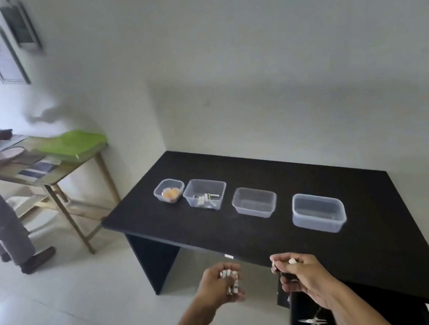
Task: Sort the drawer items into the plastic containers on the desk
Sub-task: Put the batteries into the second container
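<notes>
A person stands before the black desk (330, 228), left hand (221, 284) closed in a grip around a cluster of small metallic items (231, 282), right hand (298, 272) pinching a small white piece (292, 261). Four clear plastic containers (254, 202) wait in a row, two apparently empty. The carrying step appears underway; next, each handful likely needs matching to a container.
</notes>
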`<act>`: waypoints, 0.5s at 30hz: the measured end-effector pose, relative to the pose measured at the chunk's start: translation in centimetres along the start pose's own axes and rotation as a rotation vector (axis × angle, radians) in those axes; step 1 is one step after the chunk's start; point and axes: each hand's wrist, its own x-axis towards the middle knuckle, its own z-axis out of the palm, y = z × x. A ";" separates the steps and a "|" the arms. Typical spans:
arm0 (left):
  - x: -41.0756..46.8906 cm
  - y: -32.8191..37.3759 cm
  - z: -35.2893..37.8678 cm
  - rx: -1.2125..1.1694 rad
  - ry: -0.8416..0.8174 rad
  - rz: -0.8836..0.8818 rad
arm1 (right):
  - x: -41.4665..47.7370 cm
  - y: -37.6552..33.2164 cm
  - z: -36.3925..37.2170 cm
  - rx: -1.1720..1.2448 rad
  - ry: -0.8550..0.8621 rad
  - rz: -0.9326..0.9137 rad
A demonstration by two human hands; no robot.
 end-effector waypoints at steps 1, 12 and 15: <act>0.3 0.8 -1.1 0.011 0.015 0.008 | 0.5 -0.7 1.1 -0.006 0.005 -0.013; 9.5 8.8 -8.2 0.056 0.086 0.004 | 11.1 -7.1 9.0 -0.049 0.023 -0.013; 13.2 10.7 -9.1 0.056 0.106 0.002 | 15.4 -9.2 10.4 -0.098 0.017 -0.003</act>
